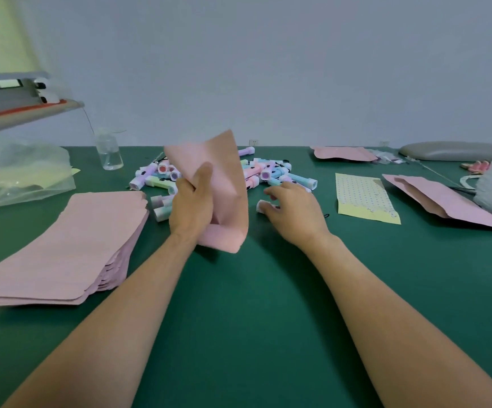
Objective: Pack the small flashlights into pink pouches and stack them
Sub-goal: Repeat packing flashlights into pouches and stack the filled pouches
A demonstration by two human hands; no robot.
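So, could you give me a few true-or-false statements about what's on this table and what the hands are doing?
1. The left hand holds a pink pouch. True.
2. The right hand holds nothing. False: it grips a flashlight near the flashlight pile.
3. A pouch stack lies on the person's left. True.
4. The tabletop is red. False: the table is green.

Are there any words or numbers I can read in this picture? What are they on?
No text can be read anywhere.
Flashlights: only small dark marks, too small to read.
Dotted sheet: a dot pattern, no words.
Pink pouch in the left hand and the pouch stack: plain.
Bright panel on the machine at the left: too blurred to tell.
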